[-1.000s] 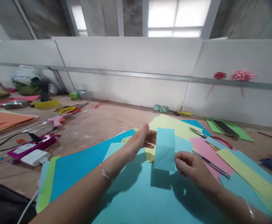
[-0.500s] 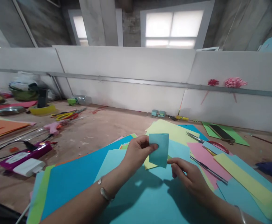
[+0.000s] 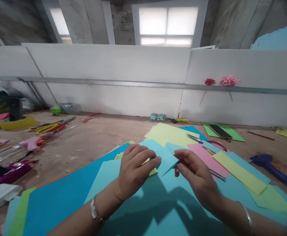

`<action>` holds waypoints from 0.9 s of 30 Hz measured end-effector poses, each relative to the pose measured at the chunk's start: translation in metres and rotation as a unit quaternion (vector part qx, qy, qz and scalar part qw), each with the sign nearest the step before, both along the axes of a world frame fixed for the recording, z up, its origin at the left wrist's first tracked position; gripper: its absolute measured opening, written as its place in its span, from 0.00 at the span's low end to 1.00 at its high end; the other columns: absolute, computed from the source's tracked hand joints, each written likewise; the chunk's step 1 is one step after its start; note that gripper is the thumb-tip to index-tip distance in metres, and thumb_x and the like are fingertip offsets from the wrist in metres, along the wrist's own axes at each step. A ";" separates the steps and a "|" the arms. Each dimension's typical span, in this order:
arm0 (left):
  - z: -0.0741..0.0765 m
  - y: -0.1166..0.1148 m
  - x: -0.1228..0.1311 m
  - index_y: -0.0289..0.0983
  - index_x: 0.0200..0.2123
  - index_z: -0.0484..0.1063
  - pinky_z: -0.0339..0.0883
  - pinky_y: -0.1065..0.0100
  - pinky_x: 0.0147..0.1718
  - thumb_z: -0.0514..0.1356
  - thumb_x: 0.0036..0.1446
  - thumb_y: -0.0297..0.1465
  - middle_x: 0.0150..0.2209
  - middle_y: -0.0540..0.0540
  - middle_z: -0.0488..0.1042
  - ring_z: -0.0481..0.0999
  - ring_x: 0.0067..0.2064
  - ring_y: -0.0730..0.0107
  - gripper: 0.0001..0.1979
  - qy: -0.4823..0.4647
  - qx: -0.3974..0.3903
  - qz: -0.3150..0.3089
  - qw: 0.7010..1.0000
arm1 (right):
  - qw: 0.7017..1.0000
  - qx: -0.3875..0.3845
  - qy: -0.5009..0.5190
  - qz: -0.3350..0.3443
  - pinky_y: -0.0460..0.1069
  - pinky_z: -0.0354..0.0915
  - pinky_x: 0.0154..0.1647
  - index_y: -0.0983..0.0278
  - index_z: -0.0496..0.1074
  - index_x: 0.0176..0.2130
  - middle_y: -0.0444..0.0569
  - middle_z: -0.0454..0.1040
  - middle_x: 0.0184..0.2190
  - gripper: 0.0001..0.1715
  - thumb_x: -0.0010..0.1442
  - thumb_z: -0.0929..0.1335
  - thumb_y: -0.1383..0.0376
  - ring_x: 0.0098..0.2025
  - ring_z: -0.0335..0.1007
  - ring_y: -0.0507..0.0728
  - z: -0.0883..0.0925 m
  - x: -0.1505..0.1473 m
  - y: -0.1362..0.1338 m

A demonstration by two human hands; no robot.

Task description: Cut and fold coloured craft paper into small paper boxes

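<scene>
A small piece of light blue paper (image 3: 166, 160) is held up between my hands, with a crease and a pointed lower edge showing. My right hand (image 3: 197, 175) pinches its right edge between thumb and fingers. My left hand (image 3: 137, 168) is closed at the paper's left side, thumb pointing right; its curled fingers hide that part of the paper. Below both hands spreads a large light blue sheet (image 3: 145, 209), crossed by their shadows. Scissors with red handles (image 3: 199, 140) lie on paper beyond my right hand, and a slim metal tool (image 3: 218, 175) lies just past it.
A dark blue sheet (image 3: 64, 196) lies on the left. Pink paper (image 3: 197, 152) and yellow strips (image 3: 240, 172) lie on the right, near a blue glue gun (image 3: 272, 168). A phone (image 3: 219, 131) rests on green paper. A purple power strip (image 3: 12, 175) stands at far left.
The paper, earlier an upright folded rectangle in my left hand, is now tilted and creased differently. My right hand has moved from its lower corner to pinch its edge. The view has shifted right.
</scene>
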State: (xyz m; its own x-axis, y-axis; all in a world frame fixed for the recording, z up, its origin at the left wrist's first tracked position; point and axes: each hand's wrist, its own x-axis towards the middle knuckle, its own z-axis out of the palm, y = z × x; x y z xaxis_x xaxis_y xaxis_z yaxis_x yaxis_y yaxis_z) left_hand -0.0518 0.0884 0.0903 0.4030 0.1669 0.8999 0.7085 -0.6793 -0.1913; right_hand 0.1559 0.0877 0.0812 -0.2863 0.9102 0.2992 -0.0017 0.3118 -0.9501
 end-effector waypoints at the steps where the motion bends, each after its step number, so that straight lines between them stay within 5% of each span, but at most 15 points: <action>1: 0.000 0.000 -0.001 0.38 0.37 0.72 0.62 0.64 0.35 0.55 0.62 0.23 0.30 0.48 0.77 0.71 0.33 0.69 0.07 0.007 0.008 0.000 1.000 | 1.000 -0.006 0.003 0.002 0.51 0.71 0.35 0.62 0.68 0.46 0.50 0.72 0.38 0.13 0.61 0.66 0.60 0.32 0.69 0.53 0.000 0.000 0.000; 8: -0.002 0.001 -0.001 0.37 0.37 0.72 0.61 0.63 0.36 0.56 0.61 0.21 0.29 0.48 0.77 0.70 0.33 0.69 0.07 0.016 0.015 0.008 1.000 | 1.000 -0.012 -0.014 -0.001 0.52 0.69 0.36 0.63 0.71 0.41 0.47 0.71 0.30 0.13 0.64 0.63 0.58 0.33 0.69 0.54 -0.004 0.003 0.004; 15: 0.000 0.002 -0.001 0.39 0.37 0.72 0.62 0.63 0.37 0.57 0.60 0.22 0.30 0.49 0.77 0.72 0.32 0.69 0.07 0.024 0.018 0.008 1.000 | 0.999 0.002 -0.040 -0.022 0.49 0.69 0.32 0.63 0.71 0.39 0.47 0.71 0.32 0.11 0.57 0.69 0.60 0.31 0.68 0.53 0.002 0.002 0.004; 17: 0.003 0.002 -0.004 0.38 0.39 0.72 0.63 0.60 0.40 0.60 0.61 0.32 0.31 0.48 0.77 0.74 0.34 0.66 0.04 0.017 0.023 0.002 1.000 | 0.999 0.009 -0.038 -0.029 0.49 0.69 0.31 0.63 0.71 0.39 0.46 0.71 0.31 0.11 0.57 0.69 0.60 0.30 0.68 0.53 0.002 0.002 0.006; 21: 0.008 0.001 -0.008 0.36 0.47 0.70 0.63 0.49 0.48 0.56 0.58 0.52 0.42 0.39 0.76 0.74 0.47 0.52 0.26 -0.045 -0.027 -0.017 0.998 | 0.999 0.010 -0.026 -0.044 0.49 0.69 0.31 0.63 0.72 0.38 0.46 0.71 0.30 0.11 0.55 0.70 0.60 0.30 0.67 0.53 -0.001 0.004 0.011; 24: 0.005 0.002 -0.009 0.37 0.52 0.66 0.61 0.46 0.53 0.55 0.61 0.39 0.52 0.36 0.69 0.68 0.55 0.50 0.18 -0.102 -0.097 -0.009 0.990 | 0.998 -0.014 -0.021 -0.061 0.50 0.68 0.32 0.63 0.72 0.37 0.46 0.71 0.31 0.11 0.54 0.70 0.60 0.31 0.67 0.53 -0.004 0.005 0.013; 27: -0.005 0.010 -0.011 0.38 0.55 0.62 0.59 0.45 0.57 0.57 0.56 0.32 0.55 0.36 0.65 0.63 0.59 0.50 0.22 -0.190 -0.177 0.004 0.966 | 0.996 -0.054 0.005 -0.068 0.50 0.66 0.31 0.63 0.71 0.36 0.45 0.69 0.29 0.11 0.51 0.71 0.61 0.31 0.66 0.54 -0.003 0.005 0.015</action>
